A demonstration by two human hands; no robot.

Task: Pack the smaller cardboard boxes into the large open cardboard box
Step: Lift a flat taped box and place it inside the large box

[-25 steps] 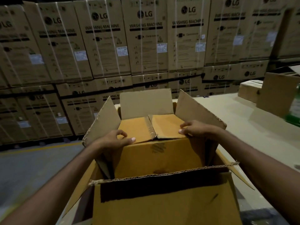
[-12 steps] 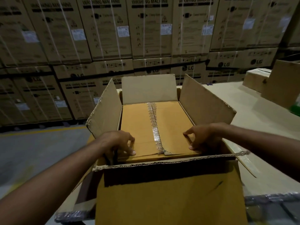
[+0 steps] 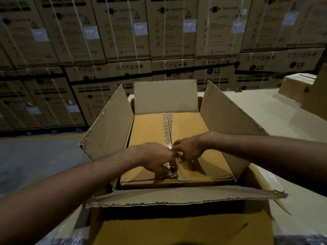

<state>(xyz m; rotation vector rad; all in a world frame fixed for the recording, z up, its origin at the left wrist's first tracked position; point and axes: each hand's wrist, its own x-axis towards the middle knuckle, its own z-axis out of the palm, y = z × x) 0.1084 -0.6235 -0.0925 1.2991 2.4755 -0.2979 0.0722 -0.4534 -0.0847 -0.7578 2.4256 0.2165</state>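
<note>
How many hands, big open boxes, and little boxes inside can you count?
hands: 2, the left hand and the right hand
large open box: 1
smaller box inside it: 1
total: 4

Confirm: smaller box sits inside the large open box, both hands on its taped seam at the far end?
Wrong end. Head view: left hand and right hand touch the taped seam of the smaller box at its near end, inside the large open box.
</note>
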